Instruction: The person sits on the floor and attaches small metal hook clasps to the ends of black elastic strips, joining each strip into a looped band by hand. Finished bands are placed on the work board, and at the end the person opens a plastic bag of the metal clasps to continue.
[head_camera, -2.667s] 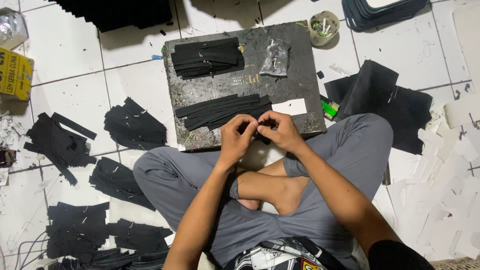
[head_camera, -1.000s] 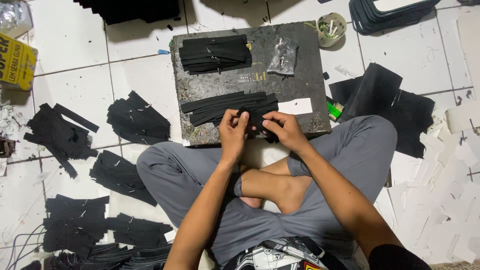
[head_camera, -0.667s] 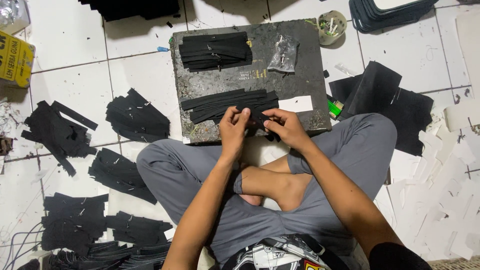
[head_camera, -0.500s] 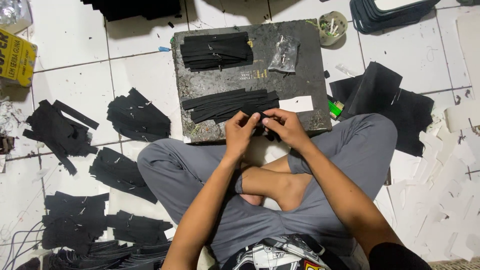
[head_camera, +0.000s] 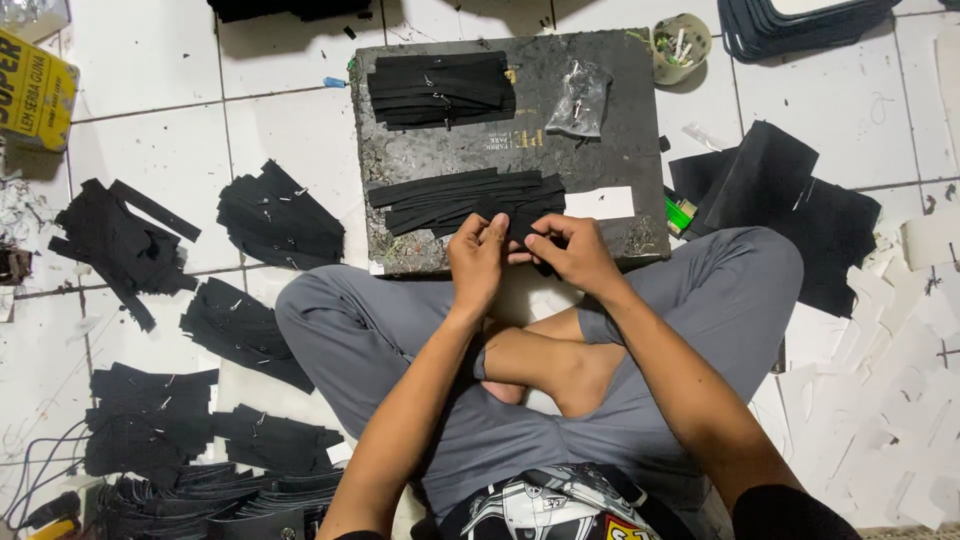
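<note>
Between both sets of fingertips, a small black strip (head_camera: 520, 228) is pinched at the near edge of the dark board (head_camera: 610, 120). Left hand (head_camera: 478, 262) and right hand (head_camera: 572, 252) are closed on it, thumbs nearly touching. Just beyond lies a row of black strips (head_camera: 440, 198); a second stack (head_camera: 440, 88) sits at the far side, beside a clear plastic bag (head_camera: 580, 98). White label (head_camera: 600, 203) right of the hands. Green lighter (head_camera: 680, 212) off the board's right edge. Black piles (head_camera: 280, 215) on the tiled floor (head_camera: 150, 130), left.
</note>
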